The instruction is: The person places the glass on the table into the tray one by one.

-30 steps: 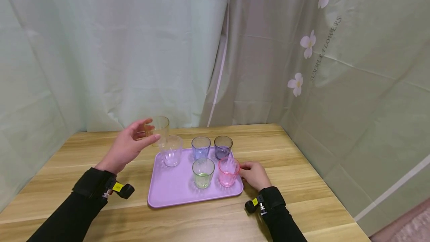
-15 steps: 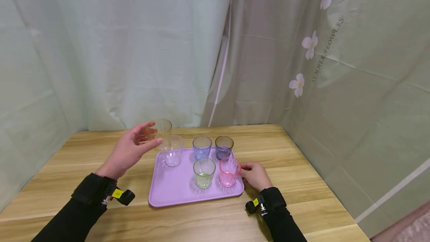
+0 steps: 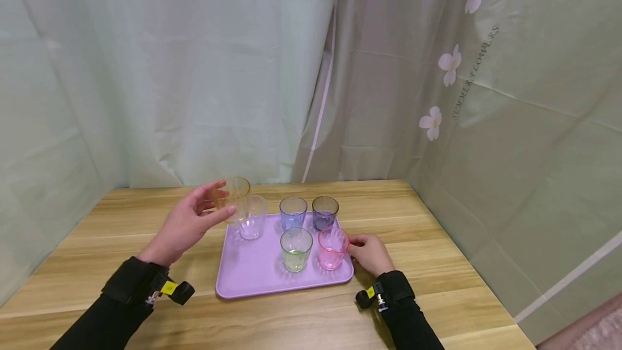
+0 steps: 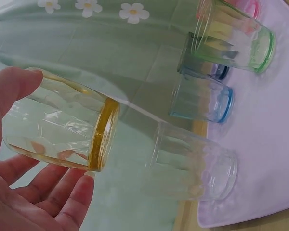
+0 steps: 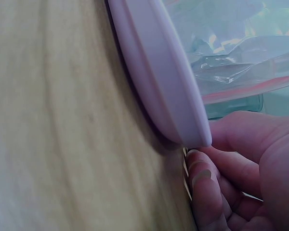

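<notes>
With thumb and fingers my left hand [image 3: 184,226] grips a yellow-tinted drinking glass [image 3: 235,201] by its side, in the air over the back left of the purple tray [image 3: 250,280]. In the left wrist view the yellow glass [image 4: 58,120] lies sideways across the picture, base to the right, apart from a clear glass [image 4: 197,168]. My right hand [image 3: 373,255] is at the tray's right edge, beside a pink glass [image 3: 332,255]. Seen from the right wrist, its thumb and fingers pinch the tray's rim [image 5: 164,72].
A blue glass [image 3: 293,215] and a dark grey glass [image 3: 324,215] stand along the tray's back. A green glass [image 3: 295,255] stands left of the pink one. The wooden table [image 3: 301,323] is bounded by a curtain [image 3: 218,80] behind and at the sides.
My left hand has lowered slightly and moved a little right with the yellow glass. My right hand stays at the tray's edge.
</notes>
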Tool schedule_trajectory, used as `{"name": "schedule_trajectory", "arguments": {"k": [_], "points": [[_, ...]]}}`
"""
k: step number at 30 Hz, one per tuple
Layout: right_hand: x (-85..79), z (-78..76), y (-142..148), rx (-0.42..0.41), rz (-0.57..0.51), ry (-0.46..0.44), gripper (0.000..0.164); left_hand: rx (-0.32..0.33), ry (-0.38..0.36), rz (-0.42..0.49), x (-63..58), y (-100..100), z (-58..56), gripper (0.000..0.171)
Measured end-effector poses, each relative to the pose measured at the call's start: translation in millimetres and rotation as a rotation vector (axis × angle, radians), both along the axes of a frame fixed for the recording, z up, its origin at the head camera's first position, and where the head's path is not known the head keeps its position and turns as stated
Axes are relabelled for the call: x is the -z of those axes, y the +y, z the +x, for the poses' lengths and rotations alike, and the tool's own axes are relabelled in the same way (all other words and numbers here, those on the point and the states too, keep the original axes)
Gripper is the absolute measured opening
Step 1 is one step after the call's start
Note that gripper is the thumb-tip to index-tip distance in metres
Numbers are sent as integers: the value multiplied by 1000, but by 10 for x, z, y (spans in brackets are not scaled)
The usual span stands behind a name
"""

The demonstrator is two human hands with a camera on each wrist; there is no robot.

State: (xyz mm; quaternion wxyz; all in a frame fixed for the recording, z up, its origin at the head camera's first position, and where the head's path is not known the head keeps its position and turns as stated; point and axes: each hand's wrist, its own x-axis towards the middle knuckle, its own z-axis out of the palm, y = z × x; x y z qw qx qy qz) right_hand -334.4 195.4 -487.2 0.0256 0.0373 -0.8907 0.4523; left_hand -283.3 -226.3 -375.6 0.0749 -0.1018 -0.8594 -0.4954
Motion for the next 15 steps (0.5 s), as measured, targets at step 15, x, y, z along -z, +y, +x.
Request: {"name": "schedule_trajectory", "arguments": {"k": [15], "points": [[-14,1,-2,3,13,-17,23,37,-53,44,180,27,79,83]]}}
